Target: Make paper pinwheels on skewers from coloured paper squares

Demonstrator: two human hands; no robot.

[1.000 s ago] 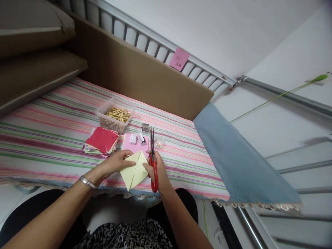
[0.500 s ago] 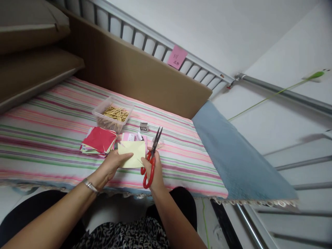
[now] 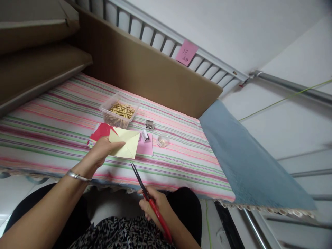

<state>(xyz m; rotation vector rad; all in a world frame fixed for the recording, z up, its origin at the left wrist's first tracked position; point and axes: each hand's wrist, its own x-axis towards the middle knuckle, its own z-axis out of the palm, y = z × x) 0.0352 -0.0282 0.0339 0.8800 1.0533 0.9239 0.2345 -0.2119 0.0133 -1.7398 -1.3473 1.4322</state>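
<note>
My left hand (image 3: 103, 149) pinches a square of pale yellow paper (image 3: 127, 143) by its left side, thumb on top. Diagonal creases cross the paper, and a slit shows at its upper left corner. Close to the table's front edge, my right hand (image 3: 153, 204) holds red-handled scissors (image 3: 145, 193), their dark blades nearly together and pointing up toward the paper's lower right corner. Blades and paper are apart. Partly behind the yellow sheet lies a stack of coloured paper (image 3: 101, 132) with red on top.
A clear plastic box (image 3: 114, 119) holds many thin wooden sticks. Right of it are a small open box of metal bits (image 3: 149, 125), another little box (image 3: 145, 136) on pink paper (image 3: 145, 148), and a round clear dish (image 3: 163, 141). A brown board (image 3: 145, 65) backs the striped cloth (image 3: 181, 166).
My right hand has come off the paper and moved down toward me, and the scissors now point up-left. My left hand keeps the paper, shifted slightly left and up.
</note>
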